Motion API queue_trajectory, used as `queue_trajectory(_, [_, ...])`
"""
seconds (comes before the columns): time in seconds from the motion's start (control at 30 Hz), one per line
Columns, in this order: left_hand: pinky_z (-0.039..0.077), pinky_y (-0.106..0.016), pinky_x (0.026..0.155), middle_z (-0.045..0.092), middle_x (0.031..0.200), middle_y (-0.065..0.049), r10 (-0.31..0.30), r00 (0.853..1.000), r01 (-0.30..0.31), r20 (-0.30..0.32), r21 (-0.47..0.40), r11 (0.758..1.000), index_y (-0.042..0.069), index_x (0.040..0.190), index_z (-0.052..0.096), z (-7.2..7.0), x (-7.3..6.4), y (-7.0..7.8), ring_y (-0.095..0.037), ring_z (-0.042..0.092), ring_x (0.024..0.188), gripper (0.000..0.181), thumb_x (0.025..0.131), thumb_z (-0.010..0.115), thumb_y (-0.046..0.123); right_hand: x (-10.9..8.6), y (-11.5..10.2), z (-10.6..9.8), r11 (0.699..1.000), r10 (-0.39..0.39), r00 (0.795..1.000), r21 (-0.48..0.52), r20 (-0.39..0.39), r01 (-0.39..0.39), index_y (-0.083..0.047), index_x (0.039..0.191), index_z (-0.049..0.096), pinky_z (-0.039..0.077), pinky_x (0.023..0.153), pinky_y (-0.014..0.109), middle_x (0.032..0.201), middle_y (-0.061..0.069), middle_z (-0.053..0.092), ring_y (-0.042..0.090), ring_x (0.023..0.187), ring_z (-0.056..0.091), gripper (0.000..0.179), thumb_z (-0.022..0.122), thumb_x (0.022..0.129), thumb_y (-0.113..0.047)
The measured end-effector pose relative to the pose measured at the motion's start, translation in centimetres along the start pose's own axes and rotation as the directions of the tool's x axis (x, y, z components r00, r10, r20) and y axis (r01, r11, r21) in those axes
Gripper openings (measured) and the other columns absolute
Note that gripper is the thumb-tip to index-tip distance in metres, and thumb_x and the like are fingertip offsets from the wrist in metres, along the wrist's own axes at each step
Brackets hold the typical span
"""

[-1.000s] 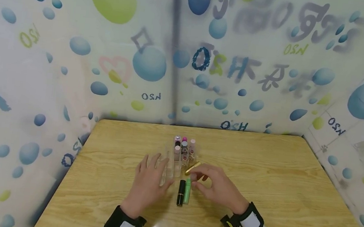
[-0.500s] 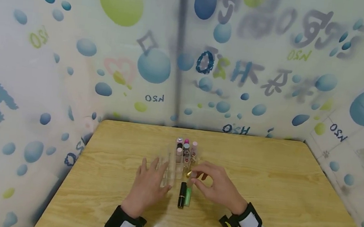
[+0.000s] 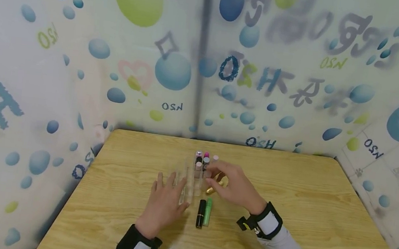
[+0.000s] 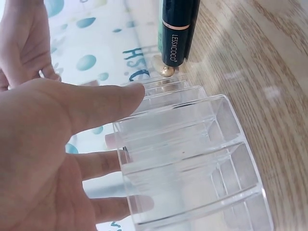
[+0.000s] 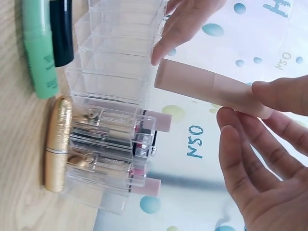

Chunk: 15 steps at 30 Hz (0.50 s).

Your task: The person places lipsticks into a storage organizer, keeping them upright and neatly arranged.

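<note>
My right hand pinches a pale pink lipstick tube between thumb and fingertips, holding it tilted above a clear compartment organizer. In the head view my fingers mostly hide the tube. My left hand touches the organizer's left side with spread, fairly straight fingers; its thumb lies over the rim in the left wrist view. Several cosmetic tubes with pink, black and silvery tops stand in the far compartments. Nearer compartments look unfilled. A gold lipstick tube lies against the organizer's near right side.
A black lipstick tube, lettered in the left wrist view, lies beside a green tube in front of the organizer. The wooden table meets a patterned wall at the back.
My right hand has moved away from beside the green and black tubes, up and over the organizer's right side, carrying the pink lipstick tube. My left hand stays at the organizer.
</note>
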<state>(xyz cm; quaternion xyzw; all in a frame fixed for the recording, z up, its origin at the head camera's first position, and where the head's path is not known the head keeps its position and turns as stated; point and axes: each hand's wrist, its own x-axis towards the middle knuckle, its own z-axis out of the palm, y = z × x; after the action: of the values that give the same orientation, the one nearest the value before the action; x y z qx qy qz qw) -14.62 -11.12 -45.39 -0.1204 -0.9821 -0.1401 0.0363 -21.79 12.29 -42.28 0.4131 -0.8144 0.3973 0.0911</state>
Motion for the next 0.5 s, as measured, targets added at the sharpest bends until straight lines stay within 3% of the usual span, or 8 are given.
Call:
queue_trajectory(0.17, [0.038, -0.075, 0.106, 0.048, 0.150, -0.030, 0.002, 1.000, -0.002, -0.001, 0.000, 1.000, 0.008, 0.144, 0.060, -0.2, -0.1, 0.2, -0.068, 0.037, 0.135, 0.067, 0.087, 0.079, 0.040, 1.6, 0.0, 0.2, 0.998, -0.060, 0.998, 0.005, -0.027, 0.061, -0.010, 0.109, 0.071, 0.060, 0.067, 0.032, 0.094, -0.004, 0.069, 0.007, 0.080, 0.066, 0.016, 0.074, 0.094, -0.013])
queue_trajectory(0.5, [0.039, -0.073, 0.106, 0.049, 0.150, -0.030, 0.001, 1.000, -0.001, -0.021, 0.014, 1.000, 0.009, 0.142, 0.062, 0.0, -0.3, 0.2, -0.067, 0.038, 0.135, 0.065, 0.088, 0.078, 0.039, 4.4, 0.3, 0.9, 0.994, -0.107, 0.992, -0.025, -0.067, 0.106, -0.007, 0.108, 0.074, 0.060, 0.063, 0.029, 0.097, 0.000, 0.072, 0.009, 0.079, 0.069, 0.017, 0.074, 0.094, -0.016])
